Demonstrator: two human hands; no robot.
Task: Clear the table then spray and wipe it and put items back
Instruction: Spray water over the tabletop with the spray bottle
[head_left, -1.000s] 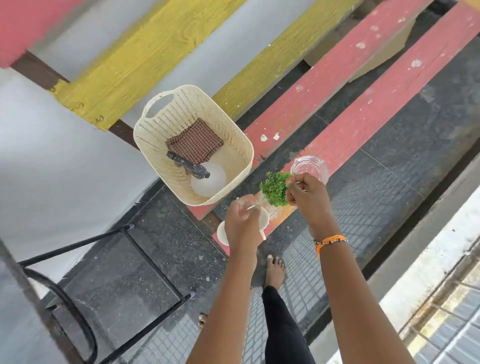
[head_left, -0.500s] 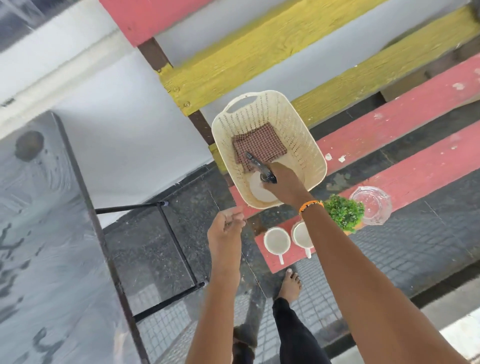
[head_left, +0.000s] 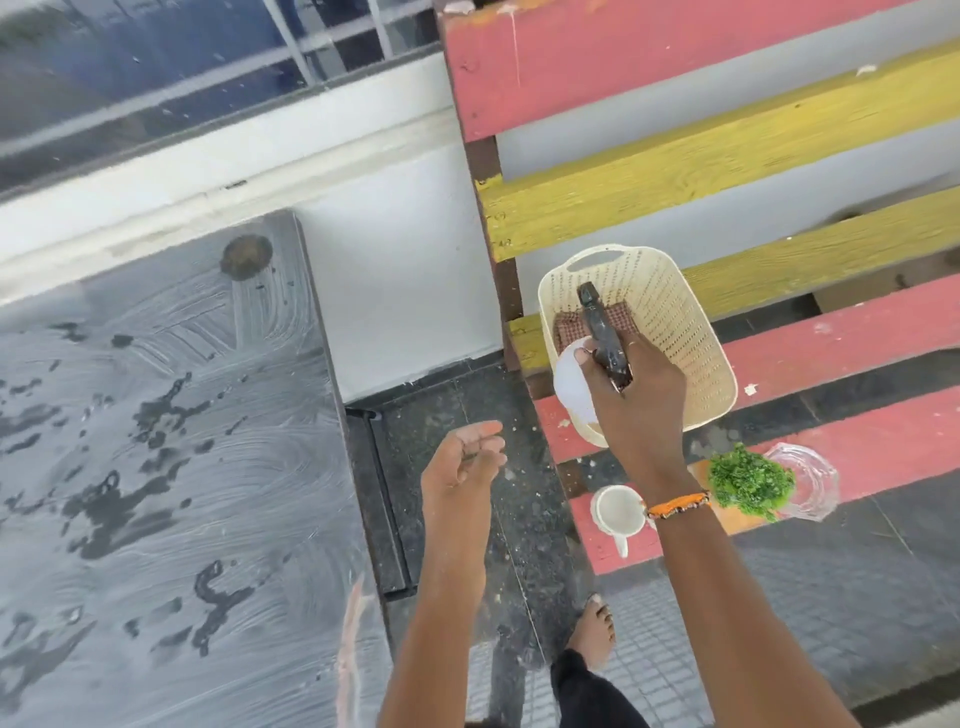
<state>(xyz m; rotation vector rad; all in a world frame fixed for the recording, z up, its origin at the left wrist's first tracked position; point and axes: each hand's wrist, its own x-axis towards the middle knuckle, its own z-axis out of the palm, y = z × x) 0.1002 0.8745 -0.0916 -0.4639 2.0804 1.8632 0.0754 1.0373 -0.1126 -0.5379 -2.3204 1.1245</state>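
Right hand (head_left: 631, 387): I am gripping the spray bottle (head_left: 602, 338) above the basket (head_left: 691, 358).
Bottle axis: nozzle is pointing away from me.
Left hand (head_left: 465, 460): I am holding nothing, fingers loosely curled.

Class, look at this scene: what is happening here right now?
A person's right hand grips a spray bottle over the cream basket on the bench, where a checked cloth lies. The left hand hangs loose, holding nothing. A mug, small plant and glass dish sit on the bench; the table is smeared.
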